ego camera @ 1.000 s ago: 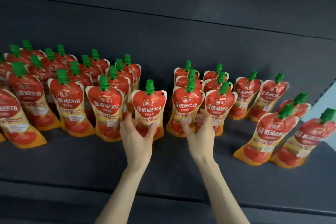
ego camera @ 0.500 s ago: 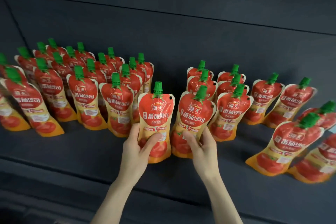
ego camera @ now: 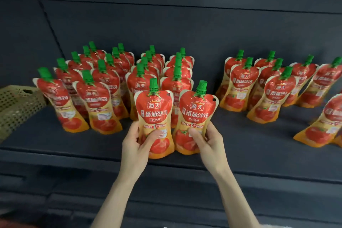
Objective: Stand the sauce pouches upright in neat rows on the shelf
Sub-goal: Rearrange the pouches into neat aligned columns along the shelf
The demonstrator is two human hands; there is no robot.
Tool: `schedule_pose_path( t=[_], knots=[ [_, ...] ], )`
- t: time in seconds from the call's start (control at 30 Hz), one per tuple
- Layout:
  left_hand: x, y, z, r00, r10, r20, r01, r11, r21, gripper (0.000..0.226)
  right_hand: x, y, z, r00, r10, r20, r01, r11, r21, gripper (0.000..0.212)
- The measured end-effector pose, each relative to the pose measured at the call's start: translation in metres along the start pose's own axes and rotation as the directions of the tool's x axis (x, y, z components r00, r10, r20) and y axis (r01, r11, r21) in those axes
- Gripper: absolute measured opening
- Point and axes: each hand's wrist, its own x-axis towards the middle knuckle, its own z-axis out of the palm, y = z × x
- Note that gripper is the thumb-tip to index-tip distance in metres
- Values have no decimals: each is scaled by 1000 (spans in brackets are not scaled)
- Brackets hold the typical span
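Near the front edge of the shelf (ego camera: 249,140), left hand (ego camera: 136,146) and right hand (ego camera: 209,144) are gripping left pouch (ego camera: 154,109) and right pouch (ego camera: 196,111) upright (caps up), rows (ego camera: 98,96) standing just behind.

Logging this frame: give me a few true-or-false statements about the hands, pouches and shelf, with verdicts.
1. The left hand grips the left pouch. True.
2. The right hand is empty. False: it grips the right pouch.
3. A basket shows at the far left of the shelf. True.
4. The caps are blue. False: they are green.
5. Both held pouches are upside down. False: their caps point up.
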Motion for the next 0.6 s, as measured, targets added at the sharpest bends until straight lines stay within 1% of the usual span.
schedule_pose_path(
  t=[0.1, 0.2, 0.3, 0.47, 0.53, 0.6],
  knots=[
    [8, -2, -32, 999, -5, 41, 5, 1000, 4, 32, -6, 1, 33, 998, -5, -68, 3, 999, -32, 25],
    [16, -4, -50, 996, -9, 84, 7, 1000, 27, 32, -8, -1, 52, 995, -16, -103, 8, 997, -82, 24],
    [25, -4, -59, 994, 12, 106, -21, 996, 87, 34, -5, -5, 64, 993, -21, -119, 6, 992, -126, 27],
    [35, -6, -60, 989, 27, 142, -39, 996, 86, 37, 1, -4, 69, 989, 4, -148, -27, 987, -159, 24],
    [35, -9, -60, 988, 15, 157, -31, 994, 101, 43, 0, -1, 68, 989, 14, -149, -38, 987, -154, 28],
    [29, -13, -60, 988, 21, 152, -46, 985, 164, 55, -4, 4, 68, 990, 25, -137, -47, 986, -160, 37]
  ],
)
